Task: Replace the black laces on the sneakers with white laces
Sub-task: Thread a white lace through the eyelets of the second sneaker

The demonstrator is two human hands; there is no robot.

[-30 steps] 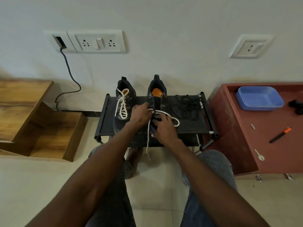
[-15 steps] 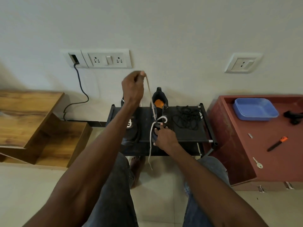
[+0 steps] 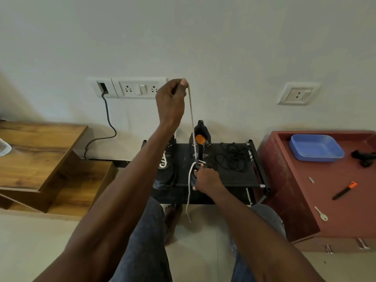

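Left shoe [image 3: 165, 159] on rack [image 3: 234, 180]: white lacing shows, mostly hidden behind the left forearm; can't tell if finished.

Left hand [image 3: 170, 102] raised high before the wall, thumb and curled fingers pinching white lace [image 3: 191, 119], which runs taut down to the right shoe [image 3: 200, 143].

Right hand [image 3: 205, 178] grips that shoe's toe end, fingers curled around it; other lace end hangs slack off the rack's front edge.

Judgement: step is drawing lace through a low eyelet. Best to pull straight along the eyelet line, keep the shoe pinned, stop when both ends look even.

Black laces [image 3: 234, 157] heaped on rack, right of the shoe, just beside it.

Hidden: eyelets under right hand; lace tip inside left fist.
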